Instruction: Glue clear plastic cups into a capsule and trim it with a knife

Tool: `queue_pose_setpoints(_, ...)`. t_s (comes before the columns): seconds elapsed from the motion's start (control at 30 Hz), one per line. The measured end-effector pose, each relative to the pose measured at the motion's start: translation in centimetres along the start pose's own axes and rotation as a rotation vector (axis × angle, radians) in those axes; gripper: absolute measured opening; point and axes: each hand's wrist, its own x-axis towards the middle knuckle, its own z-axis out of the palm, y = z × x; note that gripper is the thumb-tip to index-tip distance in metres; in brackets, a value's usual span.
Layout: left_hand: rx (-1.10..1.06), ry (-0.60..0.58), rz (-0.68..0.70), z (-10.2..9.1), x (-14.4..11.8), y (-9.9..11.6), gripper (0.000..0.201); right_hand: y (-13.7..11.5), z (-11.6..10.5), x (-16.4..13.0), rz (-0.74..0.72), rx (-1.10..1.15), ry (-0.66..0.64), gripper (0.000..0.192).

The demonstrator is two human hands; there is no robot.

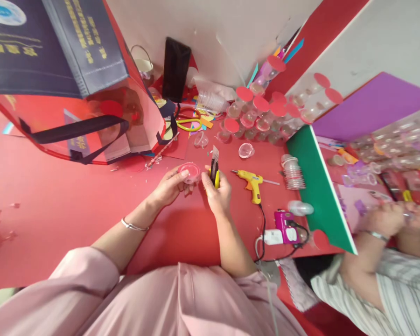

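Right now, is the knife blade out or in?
Out: a grey blade sticks up from the yellow knife in the right hand.

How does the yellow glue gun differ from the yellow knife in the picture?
The glue gun lies flat on the red table, touched by nobody; the knife is held upright in the right hand. The glue gun has a black cord trailing toward the person; the knife has none. The knife shows a bare blade at its top; the glue gun ends in a thin nozzle. Both are partly yellow.
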Motion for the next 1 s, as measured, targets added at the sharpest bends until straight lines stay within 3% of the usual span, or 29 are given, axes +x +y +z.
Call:
queue_pose_setpoints(0.1,0.028,-0.001,0.006,0.0,0.0,-0.1,0.057,0.3,-0.3,0.1,0.027,0.005,0.033,0.046)
queue_pose_setpoints(0.2,0.065,-0.025,-0.018,-0.1,-0.2,-0.2,0.062,0.7,-0.2,0.2,0.089,0.106,-0.02,0.046)
queue_pose_setpoints(0.43,0.249,-0.101,-0.125,-0.1,-0.9,0.1,0.057,0.5,-0.5,0.2,0.156,0.153,-0.048,0.041)
queue_pose_setpoints(0.77,0.353,-0.129,-0.124,0.1,-0.9,1.1,0.052,-0.4,-0.4,-0.6,0.038,0.019,0.027,0.029)
queue_pose_setpoints(0.87,0.361,-0.129,-0.125,0.1,-1.0,1.3,0.052,-0.3,-0.4,-0.4,0.112,0.074,0.013,0.032)
queue_pose_setpoints(1.0,0.357,-0.18,-0.153,-0.4,-1.0,1.3,0.052,0.3,-0.5,0.1,0.284,0.301,-0.1,0.039)
